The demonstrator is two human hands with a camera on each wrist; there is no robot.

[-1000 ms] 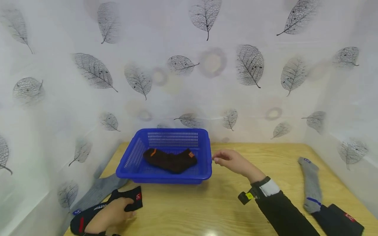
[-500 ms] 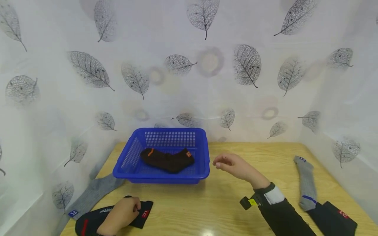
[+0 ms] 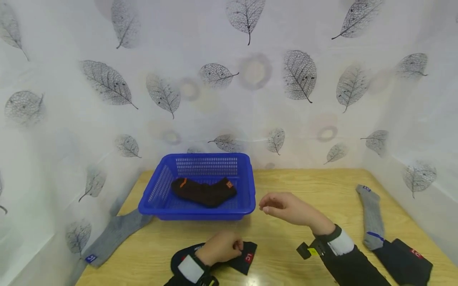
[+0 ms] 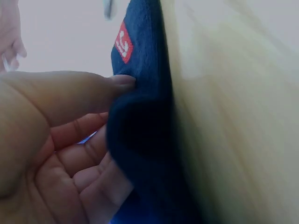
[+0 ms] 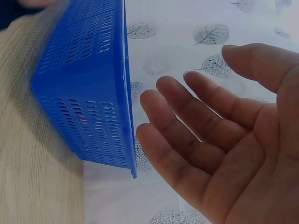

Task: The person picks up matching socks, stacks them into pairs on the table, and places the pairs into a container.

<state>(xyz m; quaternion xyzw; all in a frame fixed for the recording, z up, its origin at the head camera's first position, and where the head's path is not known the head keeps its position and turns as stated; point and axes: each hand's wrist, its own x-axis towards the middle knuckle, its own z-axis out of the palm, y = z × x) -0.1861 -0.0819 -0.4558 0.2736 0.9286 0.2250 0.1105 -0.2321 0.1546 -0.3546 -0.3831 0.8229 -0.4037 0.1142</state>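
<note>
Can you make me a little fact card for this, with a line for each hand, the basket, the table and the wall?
Left hand: pinching a dark sock with a red patch
Right hand: holding nothing, just right of the blue basket
In the basket: brown sock with orange marks
Table: gray sock on the left; another gray sock and a second dark sock on the right
Wall: white with leaf prints

Basket (image 3: 200,217): smooth plastic, low gloss. Near dark sock (image 3: 237,263): matt knitted cloth. Table (image 3: 293,234): wood-grained, glossy at near side.
</note>
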